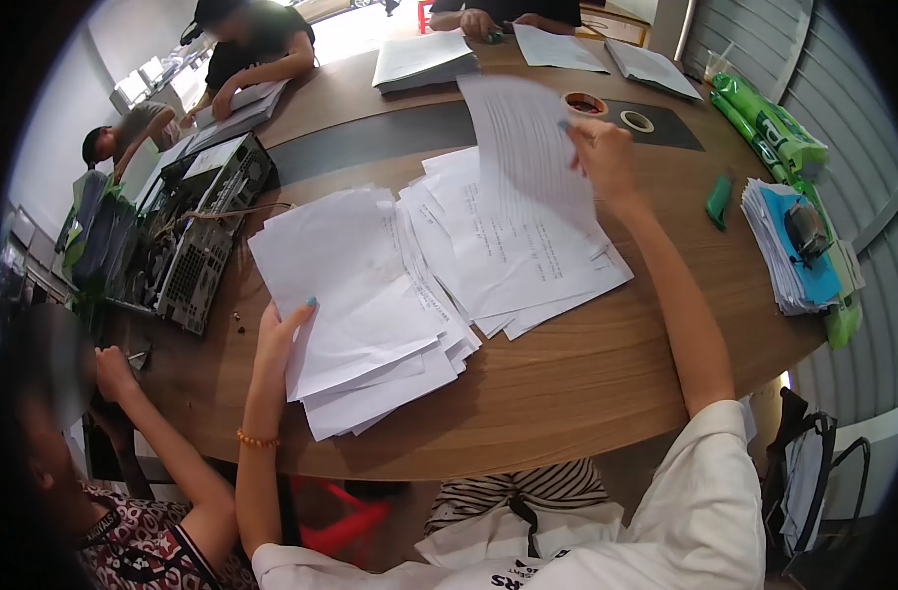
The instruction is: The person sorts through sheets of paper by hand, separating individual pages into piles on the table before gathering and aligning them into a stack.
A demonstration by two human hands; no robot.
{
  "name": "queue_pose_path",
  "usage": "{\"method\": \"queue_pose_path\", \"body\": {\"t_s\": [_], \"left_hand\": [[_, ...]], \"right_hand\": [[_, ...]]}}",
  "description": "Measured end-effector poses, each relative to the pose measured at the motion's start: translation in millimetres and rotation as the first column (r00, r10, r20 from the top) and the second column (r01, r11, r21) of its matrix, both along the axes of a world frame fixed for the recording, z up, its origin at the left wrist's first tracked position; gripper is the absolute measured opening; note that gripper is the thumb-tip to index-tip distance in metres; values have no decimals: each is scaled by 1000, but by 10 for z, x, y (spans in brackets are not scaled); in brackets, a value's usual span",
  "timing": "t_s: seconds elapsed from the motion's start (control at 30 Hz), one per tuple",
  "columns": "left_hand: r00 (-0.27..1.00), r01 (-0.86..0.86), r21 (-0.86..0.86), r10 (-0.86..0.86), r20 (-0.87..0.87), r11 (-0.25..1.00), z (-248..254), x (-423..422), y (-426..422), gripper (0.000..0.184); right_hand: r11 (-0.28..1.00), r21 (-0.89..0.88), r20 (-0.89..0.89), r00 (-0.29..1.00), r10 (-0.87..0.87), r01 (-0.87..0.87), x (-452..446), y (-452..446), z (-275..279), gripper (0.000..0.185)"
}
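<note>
My left hand point(284, 339) grips the left edge of a loose paper stack point(346, 280), thumb on top and fingers underneath. The pile's sheets are uneven, and its top page looks mostly blank. Above a second pile, my right hand point(606, 157) pinches the right edge of one printed sheet point(527, 138), which is raised, curved and slightly blurred. That second paper pile point(527, 265) lies fanned on the wooden table point(567, 369), its printed pages overlapping beside the first stack.
At the left stands an opened computer case point(208, 231). Tape rolls point(637, 121), a green cutter point(719, 203), green packages point(778, 128) and papers under a blue sheet point(803, 231) are at the right. Another person's hand point(116, 374) is close by on the left; other people sit across the table.
</note>
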State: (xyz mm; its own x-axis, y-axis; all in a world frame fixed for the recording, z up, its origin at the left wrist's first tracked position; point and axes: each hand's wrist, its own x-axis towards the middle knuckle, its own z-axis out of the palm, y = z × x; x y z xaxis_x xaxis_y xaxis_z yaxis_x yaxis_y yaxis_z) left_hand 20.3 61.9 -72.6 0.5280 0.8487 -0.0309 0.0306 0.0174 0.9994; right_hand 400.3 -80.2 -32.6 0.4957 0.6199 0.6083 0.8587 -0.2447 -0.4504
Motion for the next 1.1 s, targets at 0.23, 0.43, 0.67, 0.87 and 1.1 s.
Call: {"method": "queue_pose_path", "body": {"t_s": [0.23,0.43,0.67,0.87,1.1], "left_hand": [[999,50,-46,-49,13,998,-120,-58,110,36],[936,42,-332,80,344,942,211,30,-149,36],[994,74,-158,-59,94,985,-27,-14,37,32],[995,41,-175,-25,95,984,-29,-14,49,31],[992,56,-167,-36,117,984,-41,-21,52,31]], "right_hand": [[570,70,-92,563,821,-819,-1073,184,60,45],[450,-233,-33,469,882,-862,-1375,355,-362,36],[862,-132,-217,863,456,-489,-1052,345,-292,51],[775,-620,78,992,-97,125,-359,152,-313,93],[875,-480,-67,992,-109,64,-130,69,-363,74]]}}
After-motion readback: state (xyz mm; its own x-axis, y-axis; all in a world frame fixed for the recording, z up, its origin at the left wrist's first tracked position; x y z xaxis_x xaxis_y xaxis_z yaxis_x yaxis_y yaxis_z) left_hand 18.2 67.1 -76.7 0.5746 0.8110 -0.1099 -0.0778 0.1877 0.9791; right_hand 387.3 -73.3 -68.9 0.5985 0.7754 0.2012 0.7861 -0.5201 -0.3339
